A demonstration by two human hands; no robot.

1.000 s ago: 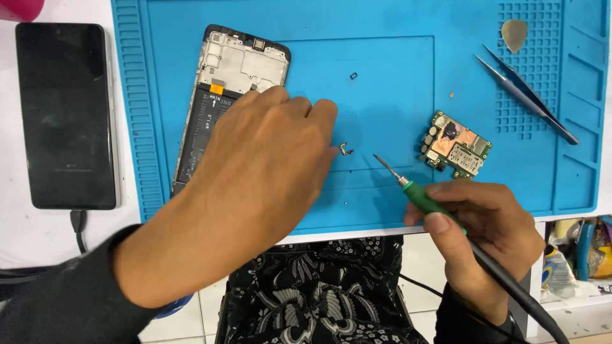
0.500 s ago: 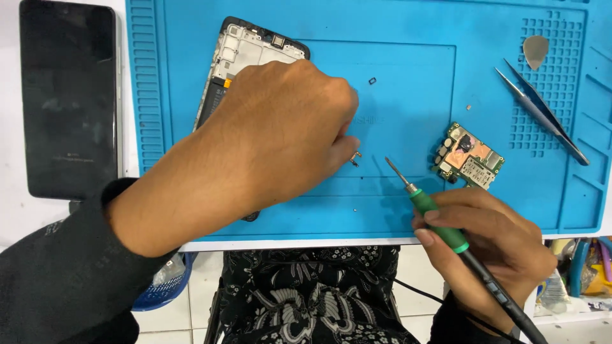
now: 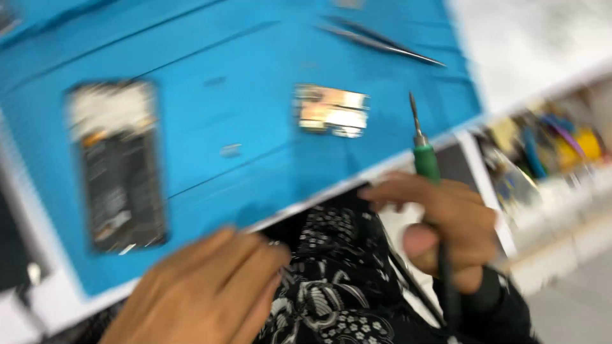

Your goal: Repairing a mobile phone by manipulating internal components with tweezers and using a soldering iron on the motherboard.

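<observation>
The picture is motion-blurred and tilted. My right hand (image 3: 443,223) grips a green-handled soldering iron (image 3: 424,153), tip up over the edge of the blue work mat (image 3: 255,64). My left hand (image 3: 210,290) hangs below the mat's near edge, over black-and-white patterned cloth, fingers together and stretched out; nothing shows in it. An opened phone frame (image 3: 118,162) lies on the mat at the left. A small circuit board (image 3: 331,109) lies mid-mat, just left of the iron's tip. A tiny part (image 3: 231,150) rests between them.
Metal tweezers (image 3: 382,41) lie at the mat's far right. A shelf of blurred colourful tools (image 3: 548,140) sits to the right, below the white table edge. A black cable (image 3: 417,293) trails down from the iron.
My left hand has pulled off the mat, uncovering the phone frame, and dropped below the near edge. The view swung and tilted. My right hand still holds the iron, now pointing up.
</observation>
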